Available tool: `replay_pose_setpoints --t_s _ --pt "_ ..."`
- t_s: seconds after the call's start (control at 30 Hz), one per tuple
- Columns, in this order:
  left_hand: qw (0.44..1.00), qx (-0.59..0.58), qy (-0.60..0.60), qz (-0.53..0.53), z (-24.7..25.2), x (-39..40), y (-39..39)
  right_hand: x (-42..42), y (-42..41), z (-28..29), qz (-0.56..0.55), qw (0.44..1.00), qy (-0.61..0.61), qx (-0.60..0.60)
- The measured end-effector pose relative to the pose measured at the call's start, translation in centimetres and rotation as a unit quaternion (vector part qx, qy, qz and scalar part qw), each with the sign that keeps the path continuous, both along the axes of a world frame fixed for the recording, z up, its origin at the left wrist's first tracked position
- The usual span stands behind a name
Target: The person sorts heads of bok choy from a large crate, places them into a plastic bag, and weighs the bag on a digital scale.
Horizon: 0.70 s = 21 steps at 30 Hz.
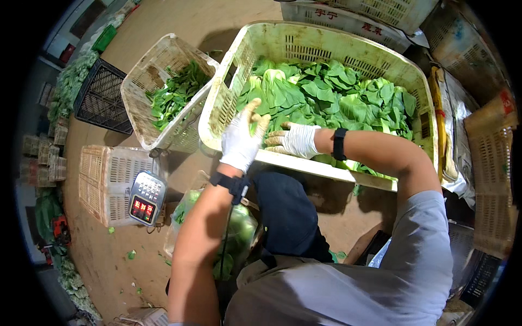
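Leafy green bok choy [318,93] fills a large pale plastic crate [318,34] in front of me. My left hand [244,132], in a white glove with soiled fingertips, is over the crate's near left corner, fingers apart; a bit of green shows between thumb and fingers, and whether it is gripped cannot be told. My right hand [291,139], gloved too, reaches in over the near rim, its fingers pointing left beside the left hand and over the leaves. Its palm side is hidden. Both wrists wear black straps.
Left of the big crate stands a smaller dirty crate [142,81] with loose leaves [177,95]. Beyond it is a black crate [104,95]. A scale display [147,197] stands by an upturned crate [96,183]. Bagged greens [240,228] lie near my left forearm. More crates [346,22] stand behind.
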<state>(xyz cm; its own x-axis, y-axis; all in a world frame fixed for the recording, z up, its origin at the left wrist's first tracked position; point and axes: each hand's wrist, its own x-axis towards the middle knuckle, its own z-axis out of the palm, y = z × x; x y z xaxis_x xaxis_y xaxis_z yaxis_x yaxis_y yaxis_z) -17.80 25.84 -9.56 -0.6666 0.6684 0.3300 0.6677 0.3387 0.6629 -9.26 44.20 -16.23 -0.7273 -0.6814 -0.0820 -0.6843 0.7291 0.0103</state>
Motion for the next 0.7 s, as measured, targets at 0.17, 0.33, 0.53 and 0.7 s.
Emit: replay_pose_setpoints --t_s 0.17,0.33,0.53,0.7 --pt "0.999 0.002 -0.006 0.046 0.1 0.4 -1.3 -2.5 -2.5 3.8 -0.081 0.981 -0.165 0.067" --pt "0.998 0.032 -0.014 0.060 0.4 0.2 -0.7 -4.1 -2.9 2.9 -0.046 0.987 -0.135 0.078" --pt "0.995 0.059 -0.015 0.074 -0.3 0.0 -1.0 -4.8 2.2 5.4 -0.193 0.930 -0.177 -0.259" --pt "0.996 0.026 -0.053 0.063 0.4 0.1 -0.9 -4.4 8.6 5.6 -0.364 0.561 -0.299 -0.681"
